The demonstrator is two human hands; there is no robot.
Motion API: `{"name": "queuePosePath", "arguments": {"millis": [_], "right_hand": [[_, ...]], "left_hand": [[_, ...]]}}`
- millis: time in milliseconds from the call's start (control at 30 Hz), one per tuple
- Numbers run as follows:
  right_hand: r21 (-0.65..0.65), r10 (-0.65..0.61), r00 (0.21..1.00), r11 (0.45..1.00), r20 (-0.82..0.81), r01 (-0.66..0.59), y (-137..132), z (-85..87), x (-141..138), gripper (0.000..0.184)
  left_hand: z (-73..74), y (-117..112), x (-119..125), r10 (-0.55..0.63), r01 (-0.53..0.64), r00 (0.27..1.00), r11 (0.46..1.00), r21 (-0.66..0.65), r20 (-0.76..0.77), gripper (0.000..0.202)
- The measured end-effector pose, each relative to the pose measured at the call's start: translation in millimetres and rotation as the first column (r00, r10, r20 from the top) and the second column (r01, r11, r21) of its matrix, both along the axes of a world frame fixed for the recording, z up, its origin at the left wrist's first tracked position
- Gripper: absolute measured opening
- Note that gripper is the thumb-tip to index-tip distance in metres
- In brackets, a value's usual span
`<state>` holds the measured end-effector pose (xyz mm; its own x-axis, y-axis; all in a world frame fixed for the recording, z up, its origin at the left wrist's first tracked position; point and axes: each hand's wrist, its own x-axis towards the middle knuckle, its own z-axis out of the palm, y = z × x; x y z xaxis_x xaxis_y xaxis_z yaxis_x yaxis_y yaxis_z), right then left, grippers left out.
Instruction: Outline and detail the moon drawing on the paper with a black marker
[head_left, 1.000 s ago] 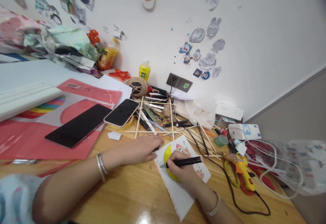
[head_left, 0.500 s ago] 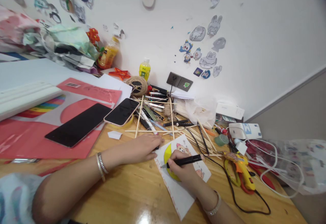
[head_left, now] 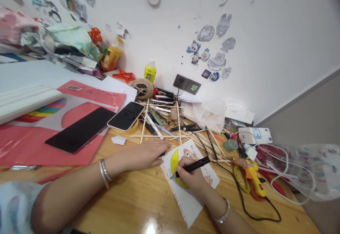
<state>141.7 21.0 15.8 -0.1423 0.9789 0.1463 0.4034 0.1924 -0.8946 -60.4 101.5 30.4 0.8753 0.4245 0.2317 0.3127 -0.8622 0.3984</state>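
Observation:
My right hand [head_left: 193, 178] is wrapped round a black marker [head_left: 198, 163], with its tip low over a sheet of white paper [head_left: 190, 205]. On that sheet are a yellow crescent moon [head_left: 174, 160], outlined in dark, and small pink cartoon figures [head_left: 189, 153], partly hidden by my right hand. My left hand [head_left: 145, 153] rests at the sheet's upper left edge. Between its thumb and forefinger a small black piece [head_left: 162, 154] shows, which looks like a marker cap. Most of that piece is hidden by the fingers.
Thin wooden sticks [head_left: 180, 122] and scattered markers [head_left: 159, 101] lie behind my hands. Two phones [head_left: 82, 129] are at the left. A yellow glue gun [head_left: 253, 179] with a black cord lies at the right. Bottles [head_left: 150, 71] and a twine roll [head_left: 142, 88] stand by the wall.
The marker in my right hand has shifted slightly up, with its rear end raised. My left hand stays at the paper's edge. The whole view has tilted slightly.

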Motion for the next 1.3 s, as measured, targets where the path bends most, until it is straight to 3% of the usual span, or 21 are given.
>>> {"name": "queuePosePath", "arguments": {"millis": [267, 567, 767, 967, 1300], "right_hand": [[0.045, 0.011, 0.999, 0.999, 0.035, -0.012, -0.4, -5.2, 2.5, 0.022], [0.180, 0.019, 0.936, 0.980, 0.351, -0.088, -6.6, 0.1, 0.0, 0.024], [0.166, -0.021, 0.984, 0.986, 0.174, -0.008, -10.5, 6.0, 3.0, 0.025], [0.068, 0.002, 0.983, 0.998, 0.185, -0.015, -11.5, 3.4, -0.3, 0.019], [0.010, -0.029, 0.983, 1.000, 0.184, 0.028, -11.5, 2.3, -1.4, 0.020]], "left_hand": [[-5.4, 1.5, -0.4, 0.005, -0.005, 0.997, 1.000, -0.006, 0.079, 0.029], [-4.2, 0.9, -0.1, 0.011, -0.010, 1.000, 1.000, 0.012, -0.004, 0.036], [-12.2, 4.5, 0.0, 0.036, -0.037, 0.999, 0.999, 0.027, 0.033, 0.034], [-13.5, 6.0, -0.5, 0.036, -0.038, 0.998, 0.998, 0.058, 0.045, 0.034], [-7.3, 3.4, -2.1, 0.015, -0.022, 0.993, 0.998, 0.057, 0.117, 0.028]]}}
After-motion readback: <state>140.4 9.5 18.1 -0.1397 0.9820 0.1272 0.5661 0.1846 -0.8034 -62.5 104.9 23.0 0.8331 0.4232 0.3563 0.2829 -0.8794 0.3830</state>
